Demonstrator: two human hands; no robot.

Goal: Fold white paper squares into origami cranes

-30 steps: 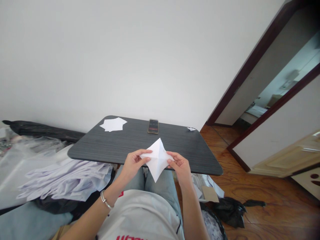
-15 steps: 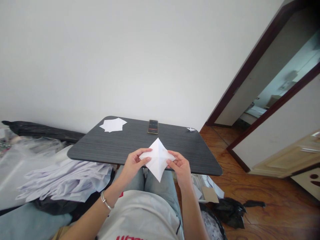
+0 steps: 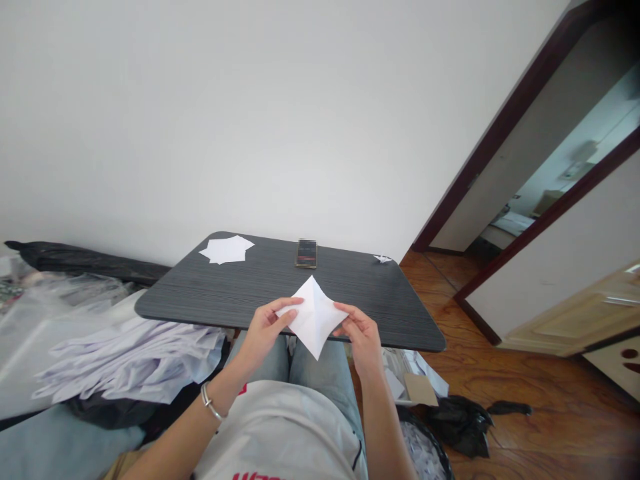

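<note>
Both hands, left hand (image 3: 267, 325) and right hand (image 3: 361, 332), pinch the paper's (image 3: 314, 316) side corners above the table (image 3: 240, 287) edge, seemingly mid-fold; next likely needs corners aligned.

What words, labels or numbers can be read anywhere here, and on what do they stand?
Red lettering on the white shirt: cut off at the bottom edge, unreadable.
Phone on the table: screen too blurred to read.
Folded paper in the left hand and right hand: blank.
</note>
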